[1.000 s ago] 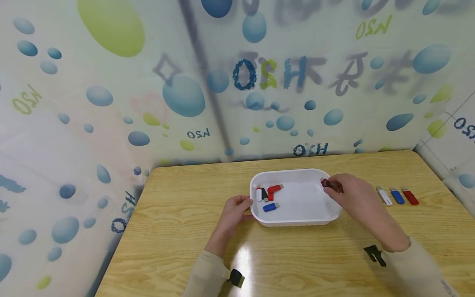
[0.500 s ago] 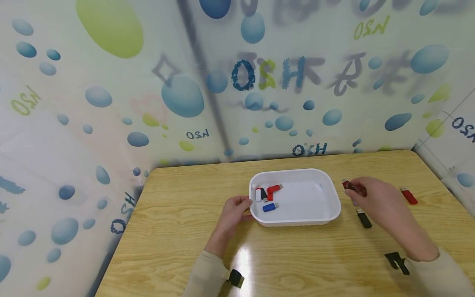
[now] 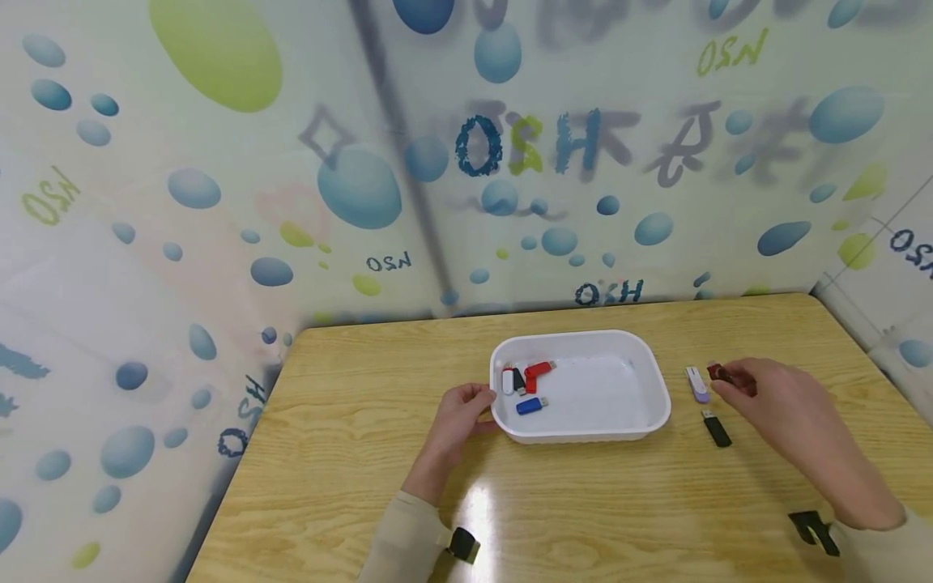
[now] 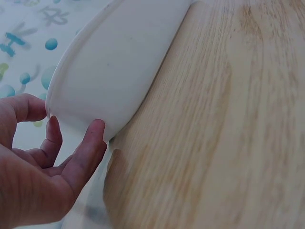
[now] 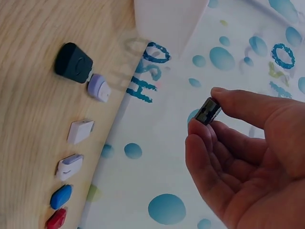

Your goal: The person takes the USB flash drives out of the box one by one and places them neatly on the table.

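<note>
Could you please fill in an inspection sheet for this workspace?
Surface: wood-grain table bearing a white tray.
Job's things, in tray: red-and-white USB stick, small black stick, bright red stick, dark blue stick.
Job's things, on table: large black stick, lavender-and-white stick, two white sticks, light blue stick, red stick.
Clutter: nothing seen.
Hands: left hand holds the tray's left end; right hand pinches a dark-red stick.
Cables: nothing seen.
Surroundings: backdrop printed with bubbles and letters.

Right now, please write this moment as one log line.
left hand: holds white tray | right hand: pinches dark USB stick | blue USB stick: in white tray
</note>
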Demonstrator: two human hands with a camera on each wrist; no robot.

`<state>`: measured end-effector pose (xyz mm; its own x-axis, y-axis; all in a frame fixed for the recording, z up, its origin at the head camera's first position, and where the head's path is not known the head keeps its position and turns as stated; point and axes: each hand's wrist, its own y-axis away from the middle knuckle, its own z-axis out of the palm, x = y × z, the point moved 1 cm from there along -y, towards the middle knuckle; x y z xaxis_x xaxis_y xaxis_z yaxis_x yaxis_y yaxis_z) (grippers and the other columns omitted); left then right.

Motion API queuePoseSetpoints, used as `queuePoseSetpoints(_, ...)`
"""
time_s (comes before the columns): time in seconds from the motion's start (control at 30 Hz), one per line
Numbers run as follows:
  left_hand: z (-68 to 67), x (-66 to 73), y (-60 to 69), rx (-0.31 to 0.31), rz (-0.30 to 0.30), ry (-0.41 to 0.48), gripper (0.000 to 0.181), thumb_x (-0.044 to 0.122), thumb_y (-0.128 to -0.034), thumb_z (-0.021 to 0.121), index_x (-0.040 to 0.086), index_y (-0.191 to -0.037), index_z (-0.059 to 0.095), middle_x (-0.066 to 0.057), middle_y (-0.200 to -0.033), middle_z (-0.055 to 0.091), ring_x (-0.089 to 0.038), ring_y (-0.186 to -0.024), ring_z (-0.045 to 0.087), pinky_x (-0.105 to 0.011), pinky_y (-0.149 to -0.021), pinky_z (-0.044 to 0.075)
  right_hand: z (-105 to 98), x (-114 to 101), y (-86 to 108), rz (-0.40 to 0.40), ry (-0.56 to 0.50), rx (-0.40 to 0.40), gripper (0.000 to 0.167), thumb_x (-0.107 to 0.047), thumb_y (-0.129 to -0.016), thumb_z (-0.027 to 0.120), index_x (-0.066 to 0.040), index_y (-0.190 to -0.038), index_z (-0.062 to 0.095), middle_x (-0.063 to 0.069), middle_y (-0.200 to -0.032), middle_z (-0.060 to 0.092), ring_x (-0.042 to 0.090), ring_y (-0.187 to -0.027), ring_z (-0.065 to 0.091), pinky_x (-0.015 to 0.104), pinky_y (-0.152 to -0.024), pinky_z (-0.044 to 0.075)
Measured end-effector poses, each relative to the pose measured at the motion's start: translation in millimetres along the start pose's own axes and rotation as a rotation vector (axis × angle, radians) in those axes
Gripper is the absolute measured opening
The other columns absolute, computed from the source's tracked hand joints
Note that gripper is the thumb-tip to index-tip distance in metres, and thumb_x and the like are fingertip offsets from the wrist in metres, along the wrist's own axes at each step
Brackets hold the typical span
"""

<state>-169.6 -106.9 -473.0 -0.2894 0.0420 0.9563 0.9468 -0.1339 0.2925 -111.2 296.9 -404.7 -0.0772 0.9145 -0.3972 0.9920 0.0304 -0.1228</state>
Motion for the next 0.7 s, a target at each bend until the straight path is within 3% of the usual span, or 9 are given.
queuePoseSetpoints(0.13,-0.1,-0.1,-0.1,0.001,-0.009,-0.005,0.031,0.013,-0.1023,0.059,-0.012,-0.119,0.061,-0.020,-0.117,0.064,-0.023,-0.104,0.065,-0.038,-0.085,0.065,1,6,2.9,0.003,0.003,-0.006,0.028,-0.019,-0.098,0.072,0.008,-0.103,0.071,0.004,-0.078,0.067,0.019,-0.067,0.057,0.032,-0.052,0.044)
queuePoseSetpoints(0.37,0.2,-0.5,0.0,-0.006,0.000,-0.002,0.032,0.013,-0.1021,0.059,-0.014,-0.120,0.060,-0.020,-0.117,0.064,-0.024,-0.104,0.065,-0.039,-0.085,0.065,7,18,11.6,0.015,0.032,-0.002,0.022,-0.021,-0.096,0.072,-0.008,-0.080,0.064,-0.004,-0.068,0.055,0.017,-0.058,0.043,0.030,-0.049,0.030)
queuePoseSetpoints(0.53,0.0,-0.8,0.3,-0.009,0.007,-0.011,0.033,0.014,-0.1024,0.059,-0.014,-0.121,0.060,-0.020,-0.117,0.064,-0.023,-0.103,0.065,-0.039,-0.084,0.065,13,26,17.1,0.043,0.064,-0.022,0.023,-0.023,-0.094,0.074,-0.007,-0.081,0.064,-0.004,-0.068,0.050,0.018,-0.057,0.039,0.030,-0.049,0.026)
queuePoseSetpoints(0.7,0.1,-1.0,-0.5,-0.005,0.004,-0.011,0.033,0.014,-0.1020,0.059,-0.013,-0.121,0.060,-0.020,-0.116,0.065,-0.024,-0.104,0.066,-0.039,-0.084,0.065,20,39,18.7,0.095,0.054,-0.119,0.025,-0.025,-0.096,0.071,-0.004,-0.084,0.065,-0.001,-0.072,0.053,0.019,-0.059,0.041,0.032,-0.050,0.028)
